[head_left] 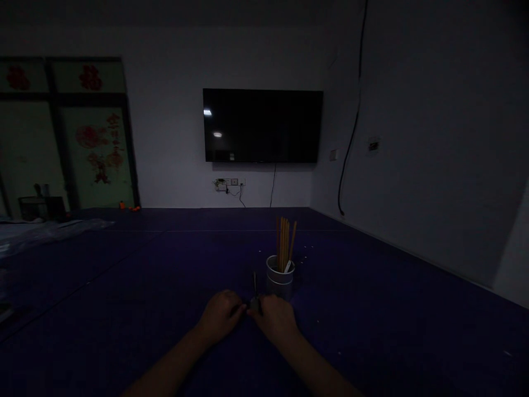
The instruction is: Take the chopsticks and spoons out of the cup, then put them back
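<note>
Both hands rest close together on the dark blue tabletop, in dim light. My right hand is closed, its fingers on a small dark grey object whose kind I cannot make out. A thin, pale-edged strip stands up just beyond that object; whether the two are joined is unclear. Just to the left, my left hand is closed too, thumb and fingertips pinched together beside the object. What its fingers hold, if anything, is hidden. Right behind my right hand stands a metal cup with several wooden chopsticks and a white-handled item.
Small white bits are scattered right of the cup. Clear plastic sheeting lies at the far left, with small orange items on the back edge. A television hangs on the far wall; a black cable runs down the right wall.
</note>
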The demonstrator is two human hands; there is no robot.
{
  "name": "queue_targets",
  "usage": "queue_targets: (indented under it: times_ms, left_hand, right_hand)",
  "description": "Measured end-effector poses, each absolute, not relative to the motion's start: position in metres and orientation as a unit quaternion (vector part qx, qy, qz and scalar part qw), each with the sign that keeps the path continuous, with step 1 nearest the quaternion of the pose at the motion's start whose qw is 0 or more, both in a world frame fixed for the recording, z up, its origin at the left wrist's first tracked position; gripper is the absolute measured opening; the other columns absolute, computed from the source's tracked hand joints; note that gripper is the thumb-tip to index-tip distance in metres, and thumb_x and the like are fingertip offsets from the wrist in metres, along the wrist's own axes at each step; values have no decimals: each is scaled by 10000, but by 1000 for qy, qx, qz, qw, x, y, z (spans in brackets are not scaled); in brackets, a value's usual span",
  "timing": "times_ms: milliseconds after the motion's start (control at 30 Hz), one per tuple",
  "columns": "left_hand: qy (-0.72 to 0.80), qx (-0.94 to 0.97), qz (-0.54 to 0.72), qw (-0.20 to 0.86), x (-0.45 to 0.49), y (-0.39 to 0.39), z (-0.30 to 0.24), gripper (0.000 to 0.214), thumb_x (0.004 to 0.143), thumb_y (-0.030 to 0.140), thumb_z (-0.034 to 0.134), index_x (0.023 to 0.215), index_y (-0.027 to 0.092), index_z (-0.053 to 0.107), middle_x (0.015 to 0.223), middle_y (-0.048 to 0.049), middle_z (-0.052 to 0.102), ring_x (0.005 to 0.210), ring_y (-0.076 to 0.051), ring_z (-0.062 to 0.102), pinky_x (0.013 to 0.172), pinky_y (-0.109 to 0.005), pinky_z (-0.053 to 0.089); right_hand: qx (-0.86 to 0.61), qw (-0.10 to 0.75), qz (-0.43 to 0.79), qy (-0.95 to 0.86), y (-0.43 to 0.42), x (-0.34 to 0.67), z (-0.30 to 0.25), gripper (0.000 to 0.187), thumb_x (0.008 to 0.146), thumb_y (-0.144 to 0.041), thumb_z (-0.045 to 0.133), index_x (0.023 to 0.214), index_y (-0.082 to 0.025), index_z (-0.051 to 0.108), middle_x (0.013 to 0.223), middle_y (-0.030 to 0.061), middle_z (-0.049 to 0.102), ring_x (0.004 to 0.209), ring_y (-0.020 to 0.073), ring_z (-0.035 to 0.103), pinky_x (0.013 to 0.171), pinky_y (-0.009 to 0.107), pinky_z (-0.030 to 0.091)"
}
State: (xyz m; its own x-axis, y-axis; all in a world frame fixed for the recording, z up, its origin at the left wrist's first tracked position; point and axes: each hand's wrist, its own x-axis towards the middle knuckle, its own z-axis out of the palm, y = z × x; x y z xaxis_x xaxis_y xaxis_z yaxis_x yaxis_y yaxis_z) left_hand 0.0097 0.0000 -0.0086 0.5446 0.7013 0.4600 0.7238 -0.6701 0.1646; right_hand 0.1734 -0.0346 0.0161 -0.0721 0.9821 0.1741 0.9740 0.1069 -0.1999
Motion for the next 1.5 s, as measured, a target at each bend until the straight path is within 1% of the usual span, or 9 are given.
queue_targets:
  times_ms: [200, 400, 667, 900, 1033, 1200, 1500]
  left_hand:
    - [-401, -882, -249, 14, 9, 0, -7, 264, 876, 237, 400, 722, 184, 608, 755, -41, 648, 753, -155, 576, 679, -254, 419]
    - [-408, -879, -246, 8, 10, -2, -6, 262, 881, 246, 411, 733, 179, 617, 762, -45, 648, 754, -161, 580, 695, -263, 421]
    - [-407, -880, -245, 14, 10, -2, -7, 259, 878, 244, 411, 735, 181, 617, 754, -41, 644, 760, -165, 579, 694, -266, 420]
    - [-400, -884, -242, 9, 10, -2, -5, 242, 876, 216, 419, 717, 175, 598, 741, -39, 635, 738, -153, 568, 676, -261, 414]
    - [-399, -882, -249, 7, 10, -3, -6, 229, 876, 211, 419, 740, 176, 600, 757, -40, 634, 746, -150, 563, 681, -262, 412]
    - [-397, -885, -243, 2, 9, -2, -7, 230, 880, 230, 422, 740, 179, 597, 755, -37, 629, 754, -151, 556, 680, -258, 414]
    - [-401, -886, -235, 14, 10, -3, -5, 247, 886, 235, 412, 743, 177, 605, 760, -41, 636, 755, -152, 560, 673, -255, 410]
  right_hand:
    - [-664, 132, 6, -736, -33, 174, 15, 305, 841, -431, 550, 949, -175, 676, 933, 126, 708, 893, 251, 665, 722, 299, 452]
    - [-664, 138, 14, -735, -33, 174, 15, 312, 834, -422, 566, 986, -166, 657, 958, 133, 703, 894, 253, 665, 719, 303, 452]
    - [-666, 146, 25, -731, -34, 172, 16, 284, 829, -396, 579, 989, -174, 651, 926, 109, 711, 895, 250, 667, 711, 294, 447]
    - [-657, 157, 37, -737, -32, 172, 12, 244, 830, -363, 574, 978, -183, 645, 932, 92, 710, 899, 247, 664, 708, 291, 441]
    - [-652, 163, 46, -739, -31, 172, 10, 219, 837, -339, 565, 981, -191, 637, 937, 81, 708, 903, 238, 662, 704, 283, 436]
    - [-653, 163, 50, -738, -30, 172, 9, 208, 830, -328, 581, 984, -197, 631, 959, 77, 700, 917, 225, 656, 715, 272, 433]
    - [-653, 165, 55, -737, -30, 171, 8, 206, 840, -304, 557, 1000, -196, 628, 946, 85, 700, 923, 229, 657, 725, 273, 442]
